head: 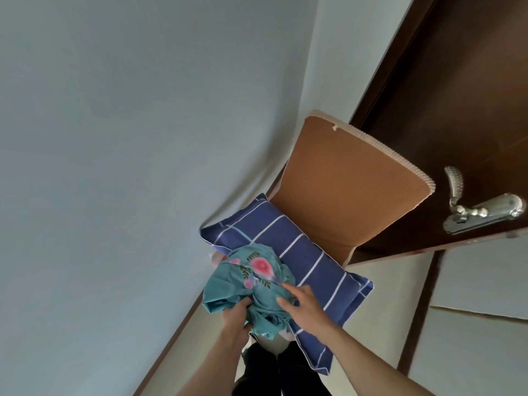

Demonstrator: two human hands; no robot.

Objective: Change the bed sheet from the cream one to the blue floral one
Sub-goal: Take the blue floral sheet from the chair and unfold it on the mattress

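We had our left hand (238,315) clutching the bunched blue floral sheet (251,284), which sat on a blue checked pillow (308,261) by the door (457,110); our right hand (303,304) lay on it, fingers loose. No bed or cream sheet showed, so we judged the change barely begun, only the fetching underway.

A navy pillow (308,270) with white grid lines lay near centre. Behind it, farther off, a brown ribbed mat (348,192) leaned upright. A dark wooden door (457,95) with a silver handle (483,212) stood right, a pale wall (128,138) left.
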